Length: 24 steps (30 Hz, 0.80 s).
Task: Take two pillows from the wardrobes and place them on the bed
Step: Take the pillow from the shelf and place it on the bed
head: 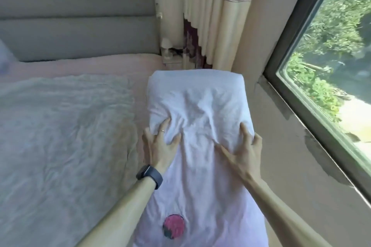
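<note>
The left grip (pixel 160 142) and the right grip (pixel 245 146) both clutch the soft white rectangular fabric pillow (pixel 196 102). Their fingers are curled and dug into its cover, so creases fan out from each. The left takes the left edge and the right takes the right edge, roughly midway along its length. A dark smartwatch (pixel 149 175) sits on the left wrist. The pillow points lengthwise away from the person, with a round pink embroidered patch (pixel 173 226) at its near end. It sits along the right side of the wide bed with the rumpled pale grey quilt (pixel 60 126); whether it rests on the bed cannot be told. The grey padded headboard (pixel 76 24) stands at the far end, and a cream-and-purple pleated curtain (pixel 210 16) and a dark-framed window (pixel 301 56) are to the right. The pillow looks light and yielding, likely to sag between holds, so this wide two-sided hold suits it. The loose cover may slide over the filling, so squeezing through to the stuffing seems safest.
</note>
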### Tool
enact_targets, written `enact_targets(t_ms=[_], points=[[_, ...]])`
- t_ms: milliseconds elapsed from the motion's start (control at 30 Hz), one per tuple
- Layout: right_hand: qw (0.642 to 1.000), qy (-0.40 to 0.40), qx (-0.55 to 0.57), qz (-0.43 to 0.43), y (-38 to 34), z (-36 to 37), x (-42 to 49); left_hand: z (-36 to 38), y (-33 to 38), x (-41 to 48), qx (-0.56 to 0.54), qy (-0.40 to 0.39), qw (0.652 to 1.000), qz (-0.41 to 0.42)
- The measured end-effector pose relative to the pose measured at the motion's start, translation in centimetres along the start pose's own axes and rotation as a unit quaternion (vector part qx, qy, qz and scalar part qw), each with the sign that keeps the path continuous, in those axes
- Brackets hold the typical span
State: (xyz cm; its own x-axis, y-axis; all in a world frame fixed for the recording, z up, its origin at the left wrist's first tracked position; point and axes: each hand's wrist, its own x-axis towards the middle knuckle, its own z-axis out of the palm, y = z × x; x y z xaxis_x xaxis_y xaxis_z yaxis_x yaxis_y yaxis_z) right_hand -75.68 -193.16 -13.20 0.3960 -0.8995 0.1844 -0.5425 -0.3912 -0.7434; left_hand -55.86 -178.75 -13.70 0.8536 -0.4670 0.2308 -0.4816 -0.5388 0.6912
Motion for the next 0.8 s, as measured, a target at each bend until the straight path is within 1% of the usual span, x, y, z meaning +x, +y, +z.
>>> enact_targets(t_ms=[67, 133, 300, 367, 500, 600, 667, 800], points=[[0.998, -0.055, 0.009, -0.004, 1.7, 1.8, 2.6, 2.0, 0.0, 0.3, 0.046, 0.012, 0.998, -0.047], [0.993, -0.116, 0.011, -0.010, 3.4, 3.1, 4.7, 4.1, -0.6, 0.0, 0.049, 0.019, 0.994, -0.101], [0.971, -0.238, -0.030, -0.011, 6.5, 5.4, 8.2, 7.6, -2.2, -1.1, 0.042, -0.012, 0.979, -0.199], [0.961, -0.274, -0.042, -0.014, 7.2, 6.0, 9.1, 8.6, -2.5, -1.4, 0.067, -0.015, 0.973, -0.220], [0.944, -0.322, -0.071, -0.017, 8.5, 7.1, 10.9, 10.6, -2.9, -1.1, 0.097, -0.042, 0.953, -0.283], [0.932, -0.348, -0.099, -0.016, 8.5, 8.0, 13.1, 11.9, -3.1, 0.3, 0.121, -0.048, 0.946, -0.298], [0.926, -0.360, -0.114, -0.023, 8.3, 8.8, 14.9, 12.7, -3.0, 1.4, 0.114, -0.055, 0.938, -0.322], [0.919, -0.377, -0.111, -0.034, 6.8, 12.1, 19.7, 13.8, -3.8, 5.6, 0.118, -0.057, 0.929, -0.347]])
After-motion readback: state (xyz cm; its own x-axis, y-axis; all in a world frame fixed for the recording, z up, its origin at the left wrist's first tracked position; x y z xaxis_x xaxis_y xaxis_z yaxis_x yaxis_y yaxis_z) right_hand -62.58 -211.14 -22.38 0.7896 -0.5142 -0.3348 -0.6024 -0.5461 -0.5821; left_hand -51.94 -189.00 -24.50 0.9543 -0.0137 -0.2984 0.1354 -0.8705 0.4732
